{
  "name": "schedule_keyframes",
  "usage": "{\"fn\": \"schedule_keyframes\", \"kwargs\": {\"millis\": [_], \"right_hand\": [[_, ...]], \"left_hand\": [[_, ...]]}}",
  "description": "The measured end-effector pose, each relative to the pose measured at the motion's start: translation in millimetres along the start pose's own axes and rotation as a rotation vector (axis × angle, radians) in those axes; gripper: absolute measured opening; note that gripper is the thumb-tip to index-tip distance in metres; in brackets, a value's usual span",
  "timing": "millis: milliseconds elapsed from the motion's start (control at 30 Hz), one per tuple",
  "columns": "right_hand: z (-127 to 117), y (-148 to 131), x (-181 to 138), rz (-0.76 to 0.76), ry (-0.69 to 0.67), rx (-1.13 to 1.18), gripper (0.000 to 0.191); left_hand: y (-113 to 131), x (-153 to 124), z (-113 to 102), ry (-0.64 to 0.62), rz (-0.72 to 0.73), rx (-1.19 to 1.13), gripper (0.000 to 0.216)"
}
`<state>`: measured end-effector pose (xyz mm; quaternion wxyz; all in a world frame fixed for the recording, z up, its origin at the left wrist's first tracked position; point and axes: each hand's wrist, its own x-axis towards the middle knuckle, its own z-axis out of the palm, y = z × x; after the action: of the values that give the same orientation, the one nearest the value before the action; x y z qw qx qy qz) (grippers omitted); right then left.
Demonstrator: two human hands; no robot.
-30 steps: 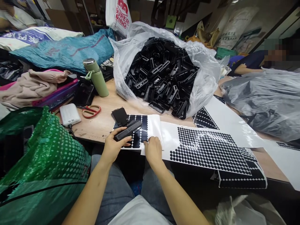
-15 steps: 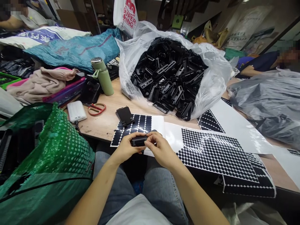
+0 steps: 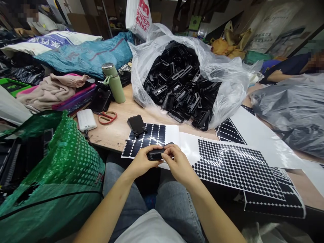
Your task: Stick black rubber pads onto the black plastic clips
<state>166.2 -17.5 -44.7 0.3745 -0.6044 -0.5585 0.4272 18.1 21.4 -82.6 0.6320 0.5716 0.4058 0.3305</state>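
Between my hands, above the table's front edge, is a small black plastic part (image 3: 155, 154) with a patterned surface. My left hand (image 3: 142, 162) is wrapped round its left end, thumb and fingers on opposite sides. At the other end, my right hand (image 3: 177, 161) grips it with thumb and fingertips pressed together. Under and beyond the hands lies a sheet of dark rounded stickers (image 3: 152, 135). A black folding stand (image 3: 137, 125) rests on that sheet. To the right spreads a sheet of round black dots (image 3: 233, 165).
A clear plastic bag (image 3: 140, 77) full of black plastic parts (image 3: 179, 81) stands at the back. Left of it are a green bottle (image 3: 116, 87), red-handled scissors (image 3: 107, 118) and a white power bank (image 3: 86, 119). A green woven bag (image 3: 83, 162) stands at lower left. People sit at both far sides.
The black part has turned slightly in my hands, showing more of its patterned face. Both hands sit a little further right in view, and the whole view has shifted slightly.
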Motion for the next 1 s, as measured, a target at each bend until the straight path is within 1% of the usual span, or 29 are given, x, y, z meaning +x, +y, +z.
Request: {"fn": "schedule_keyframes", "kwargs": {"millis": [333,467,500,567,633,667,700,800,867,933,1000], "right_hand": [[2,2,-4,-0.013,0.086,-0.048,0.012],[11,5,-6,-0.039,0.121,-0.063,0.013],[13,7,-6,-0.059,0.151,-0.071,0.012],[12,17,-5,-0.097,0.266,-0.096,0.007],[-1,34,-2,-0.070,0.399,-0.139,0.020],[-12,44,-1,-0.026,0.443,-0.177,0.026],[-26,56,-1,0.038,0.465,-0.230,0.026],[-69,90,-5,0.216,0.396,-0.472,0.015],[-89,106,-10,0.270,0.317,-0.566,0.012],[-97,114,-14,0.262,0.270,-0.578,0.011],[-98,110,-17,0.232,0.270,-0.553,0.013]], "left_hand": [[1,-2,5,0.004,-0.015,-0.002,0.043],[2,-2,8,0.013,-0.032,-0.008,0.043],[2,-2,9,0.016,-0.035,-0.007,0.043],[2,-2,10,0.027,-0.047,0.001,0.043],[1,-1,11,0.040,-0.072,0.008,0.045],[0,0,11,0.040,-0.086,0.004,0.047],[0,1,11,0.035,-0.096,-0.001,0.047],[-2,4,12,0.007,-0.105,-0.011,0.049],[-2,7,14,-0.011,-0.102,-0.013,0.050],[-2,9,17,-0.027,-0.101,-0.020,0.050],[-2,11,20,-0.036,-0.097,-0.024,0.050]]}}
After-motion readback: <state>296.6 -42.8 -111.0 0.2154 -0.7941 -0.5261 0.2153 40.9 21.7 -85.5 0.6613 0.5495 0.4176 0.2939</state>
